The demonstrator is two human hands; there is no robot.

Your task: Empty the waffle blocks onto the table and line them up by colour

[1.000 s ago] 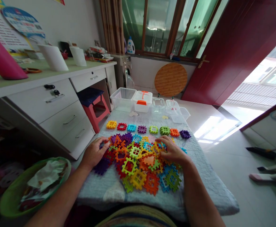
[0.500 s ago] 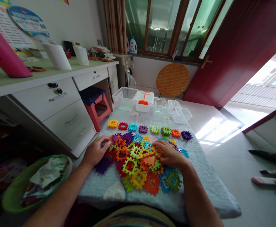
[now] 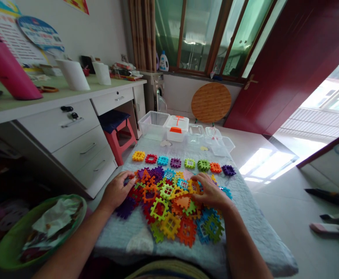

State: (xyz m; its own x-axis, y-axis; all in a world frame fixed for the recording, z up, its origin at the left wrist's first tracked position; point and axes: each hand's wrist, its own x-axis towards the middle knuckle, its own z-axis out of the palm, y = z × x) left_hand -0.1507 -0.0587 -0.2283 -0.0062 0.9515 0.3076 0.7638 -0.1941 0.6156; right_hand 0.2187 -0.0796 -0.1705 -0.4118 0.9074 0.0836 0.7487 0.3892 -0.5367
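Note:
A heap of interlocking plastic tiles (image 3: 167, 209) in many colours, with toothed edges and window cut-outs, lies on the cloth-covered table. At its left side, my left hand (image 3: 117, 192) curls its thumb and fingers around a dark purple tile (image 3: 126, 180), mostly hidden by the fingers. My right hand (image 3: 211, 192) is over the heap's right side, thumb and fingers closed at the edges of a yellow-orange window tile (image 3: 194, 186). Behind the heap runs a row of small tile stacks, among them a yellow stack (image 3: 138, 156), a green stack (image 3: 203, 165) and a dark purple stack (image 3: 228, 170).
Clear plastic boxes stand at the table's far end: a large open box (image 3: 154, 123), a lidded box with orange clasps (image 3: 177, 128) and smaller ones to the right. Left are a desk (image 3: 79, 99), a pink stool (image 3: 118, 143) and a green basket (image 3: 11, 248).
My right hand's fingers have spread and drawn back to the edges of the yellow-orange tile, uncovering more of it. My left hand stays at the heap's left side. The camera view has tilted slightly.

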